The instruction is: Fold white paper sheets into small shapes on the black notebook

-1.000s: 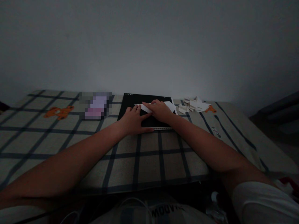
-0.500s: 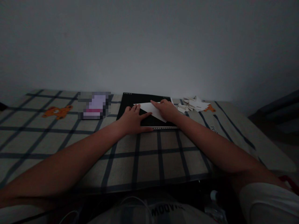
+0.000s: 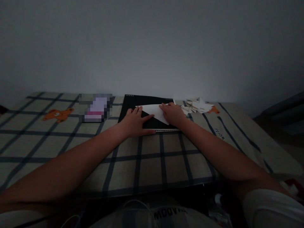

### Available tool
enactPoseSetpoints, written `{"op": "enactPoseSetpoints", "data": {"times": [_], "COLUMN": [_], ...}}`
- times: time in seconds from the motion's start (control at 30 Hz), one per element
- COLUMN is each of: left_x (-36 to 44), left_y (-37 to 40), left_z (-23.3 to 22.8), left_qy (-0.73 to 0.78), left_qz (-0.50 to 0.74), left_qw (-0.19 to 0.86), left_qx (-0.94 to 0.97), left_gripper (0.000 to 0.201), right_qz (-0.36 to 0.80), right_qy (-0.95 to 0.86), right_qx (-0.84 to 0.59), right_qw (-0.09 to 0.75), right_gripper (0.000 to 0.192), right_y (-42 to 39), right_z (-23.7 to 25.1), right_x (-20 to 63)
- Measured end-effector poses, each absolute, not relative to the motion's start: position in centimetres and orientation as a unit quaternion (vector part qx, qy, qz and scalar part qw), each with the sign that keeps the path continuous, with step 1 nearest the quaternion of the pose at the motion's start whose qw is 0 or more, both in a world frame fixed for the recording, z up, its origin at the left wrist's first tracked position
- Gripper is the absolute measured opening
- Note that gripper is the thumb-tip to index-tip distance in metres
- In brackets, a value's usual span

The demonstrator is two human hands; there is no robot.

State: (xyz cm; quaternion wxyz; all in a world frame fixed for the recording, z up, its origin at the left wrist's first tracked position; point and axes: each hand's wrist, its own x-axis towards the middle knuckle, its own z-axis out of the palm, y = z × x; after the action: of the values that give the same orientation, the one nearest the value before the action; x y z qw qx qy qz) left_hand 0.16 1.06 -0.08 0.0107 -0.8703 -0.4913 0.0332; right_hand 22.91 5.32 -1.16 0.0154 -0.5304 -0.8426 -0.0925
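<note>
A white folded sheet of paper [image 3: 154, 111] lies on a black mat [image 3: 133, 104] on the checked cloth. My left hand [image 3: 136, 123] rests flat on the mat, fingers spread, with its fingertips on the paper's left end. My right hand [image 3: 173, 114] presses down on the paper's right part, fingers together over a fold. The room is dim, so fine creases in the paper are hard to make out.
A heap of white paper scraps [image 3: 196, 106] lies just right of the mat. A blurred pink and white object [image 3: 96, 107] sits left of it. The checked cloth [image 3: 152, 158] with orange bear prints covers the surface, and a plain wall stands behind.
My right hand has slid to the right along the paper, uncovering more of the folded white sheet. My left hand has stayed in place.
</note>
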Motion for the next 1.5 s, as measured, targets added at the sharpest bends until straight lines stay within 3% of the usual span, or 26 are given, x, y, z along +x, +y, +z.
{"op": "enactPoseSetpoints", "data": {"times": [0.63, 0.8, 0.97, 1.5], "left_x": [0.3, 0.2, 0.3, 0.4], "left_y": [1.0, 1.1, 1.0, 0.3], "left_z": [-0.1, -0.2, -0.6, -1.5], "left_qy": [-0.492, -0.490, -0.487, -0.465], "left_qz": [0.040, 0.035, 0.029, -0.062], "left_qw": [0.016, 0.032, 0.044, 0.119], "left_qx": [-0.869, -0.870, -0.872, -0.875], "left_gripper": [0.090, 0.087, 0.086, 0.080], "right_qz": [-0.126, -0.131, -0.058, -0.079], "right_qy": [-0.778, -0.848, -0.916, -0.932], "right_qx": [-0.614, -0.507, -0.389, -0.341], "right_qw": [0.055, 0.081, 0.081, 0.093], "right_gripper": [0.052, 0.044, 0.045, 0.046], "right_y": [4.9, 5.1, 5.7, 4.5], "right_z": [-1.6, -1.4, -2.0, -1.5], "right_x": [22.8, 23.3, 23.6, 24.3]}}
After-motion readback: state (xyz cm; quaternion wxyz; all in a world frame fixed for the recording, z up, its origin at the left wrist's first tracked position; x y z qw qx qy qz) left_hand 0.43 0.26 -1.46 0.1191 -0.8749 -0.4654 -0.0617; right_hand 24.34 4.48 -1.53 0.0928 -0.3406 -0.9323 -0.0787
